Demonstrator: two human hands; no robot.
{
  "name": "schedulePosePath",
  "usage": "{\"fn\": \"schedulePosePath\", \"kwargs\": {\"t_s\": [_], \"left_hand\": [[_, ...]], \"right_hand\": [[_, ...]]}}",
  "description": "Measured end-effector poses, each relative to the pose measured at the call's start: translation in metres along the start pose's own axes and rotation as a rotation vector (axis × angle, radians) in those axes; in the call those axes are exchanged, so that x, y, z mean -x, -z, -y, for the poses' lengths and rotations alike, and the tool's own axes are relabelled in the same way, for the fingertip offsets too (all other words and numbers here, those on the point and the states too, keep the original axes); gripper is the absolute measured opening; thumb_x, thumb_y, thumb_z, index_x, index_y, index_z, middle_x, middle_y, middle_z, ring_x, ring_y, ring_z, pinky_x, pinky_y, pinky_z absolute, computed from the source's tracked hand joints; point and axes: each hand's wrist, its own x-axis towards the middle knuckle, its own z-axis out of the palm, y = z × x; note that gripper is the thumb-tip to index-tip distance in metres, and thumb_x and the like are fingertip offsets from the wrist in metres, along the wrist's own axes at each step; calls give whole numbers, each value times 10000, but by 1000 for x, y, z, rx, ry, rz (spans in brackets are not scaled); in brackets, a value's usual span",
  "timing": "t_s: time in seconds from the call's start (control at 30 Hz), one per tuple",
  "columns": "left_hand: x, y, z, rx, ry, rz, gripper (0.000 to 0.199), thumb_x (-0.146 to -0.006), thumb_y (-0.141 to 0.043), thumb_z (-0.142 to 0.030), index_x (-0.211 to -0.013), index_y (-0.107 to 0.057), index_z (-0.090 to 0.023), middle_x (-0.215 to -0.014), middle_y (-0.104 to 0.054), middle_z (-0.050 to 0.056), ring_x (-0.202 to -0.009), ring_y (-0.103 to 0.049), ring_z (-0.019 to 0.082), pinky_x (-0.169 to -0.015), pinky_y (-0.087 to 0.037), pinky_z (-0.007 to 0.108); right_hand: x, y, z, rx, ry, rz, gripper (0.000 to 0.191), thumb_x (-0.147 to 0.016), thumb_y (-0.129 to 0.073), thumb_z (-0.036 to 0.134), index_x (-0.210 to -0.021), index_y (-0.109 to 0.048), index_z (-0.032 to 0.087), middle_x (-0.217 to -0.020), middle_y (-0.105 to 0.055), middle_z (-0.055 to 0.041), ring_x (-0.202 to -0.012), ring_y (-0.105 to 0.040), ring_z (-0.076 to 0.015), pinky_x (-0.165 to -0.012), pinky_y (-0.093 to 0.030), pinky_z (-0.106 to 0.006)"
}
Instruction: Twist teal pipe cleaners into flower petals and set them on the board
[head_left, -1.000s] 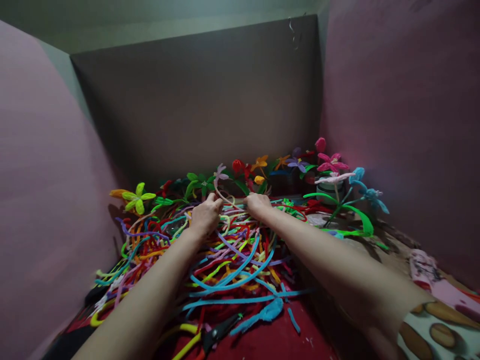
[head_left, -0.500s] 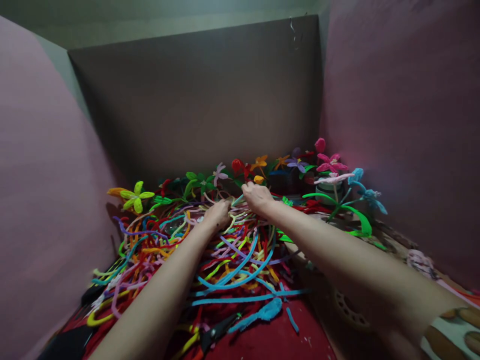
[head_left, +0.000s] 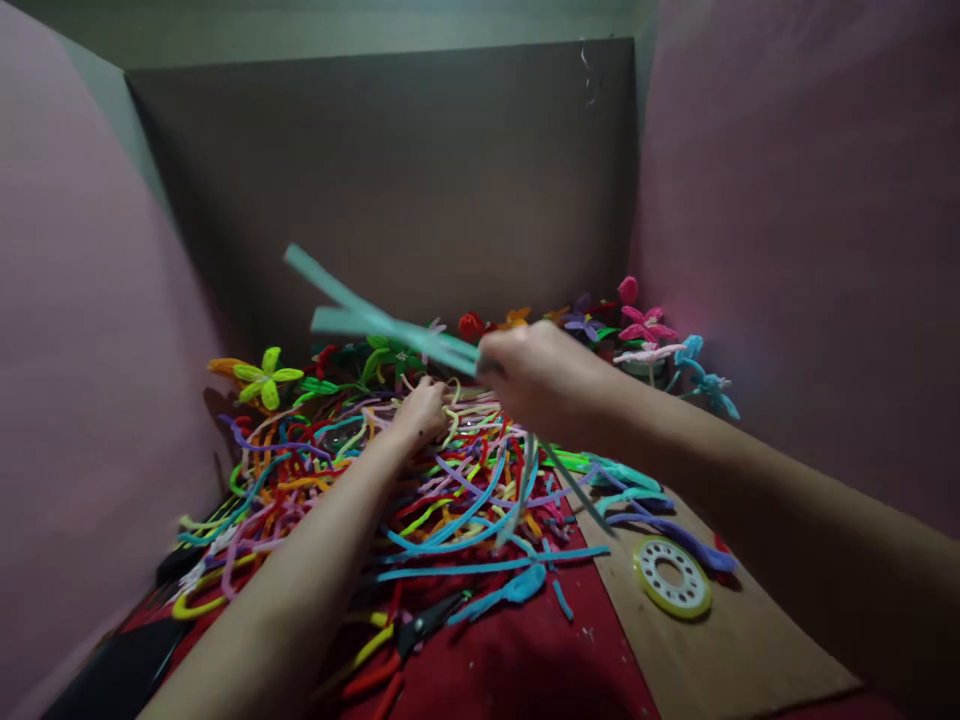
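My right hand (head_left: 536, 370) is closed around several pale teal pipe cleaners (head_left: 375, 322), blurred by motion, whose ends stick out to the left and below the fist. My left hand (head_left: 424, 408) rests at the back of a large tangled pile of colourful pipe cleaners (head_left: 457, 480). Its fingers are bent down into the strands, and what they touch is partly hidden. A loose blue pipe cleaner piece (head_left: 517, 585) and scissors (head_left: 431, 625) lie in front of the pile on the red cloth (head_left: 517, 660).
Fuzzy flowers stand along the back, including a yellow one (head_left: 268, 378) and a pink one (head_left: 649, 323). A yellow-rimmed tape roll (head_left: 673, 578) sits on a brown board (head_left: 720, 650) at the right. Pink panels flank both sides.
My right hand has lifted and come nearer, drawing the teal pipe cleaners up from the pile. My left hand has shifted slightly left. The tape roll and board now show more.
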Motion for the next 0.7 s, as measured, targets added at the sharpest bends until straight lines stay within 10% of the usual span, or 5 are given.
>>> {"fn": "schedulePosePath", "kwargs": {"t_s": [0.23,0.33,0.47,0.7], "left_hand": [[15,24,17,38,20,-100,342,-742,-494,-255,-1047,-623,-170,-1077,-541,85,-927,-578,187,-840,-433,240],[23,32,22,32,52,-100,342,-742,-485,-277,-1027,-637,-166,-1011,-567,84,-888,-588,192,-817,-442,250],[31,42,21,20,74,-81,337,-744,-492,-316,-1011,-643,-175,-998,-598,70,-895,-584,186,-811,-428,233],[19,26,12,-70,-44,-40,435,-766,-459,-350,-1164,-540,-193,-1103,-584,70,-1008,-542,190,-864,-394,242]], "right_hand": [[86,-9,40,-273,550,915,178,-774,-464,145,-833,-632,137,-657,-630,-31,-477,-478,-88,-378,-277,-187],[108,-49,46,-207,492,935,201,-739,-498,195,-883,-622,131,-752,-661,-74,-565,-567,-159,-370,-298,-216],[125,-88,48,-208,474,638,299,-711,-484,178,-994,-566,124,-857,-647,-104,-647,-618,-226,-412,-383,-269],[114,-72,39,-266,454,641,214,-685,-530,244,-847,-627,144,-833,-649,-116,-662,-625,-229,-438,-393,-257]]}}
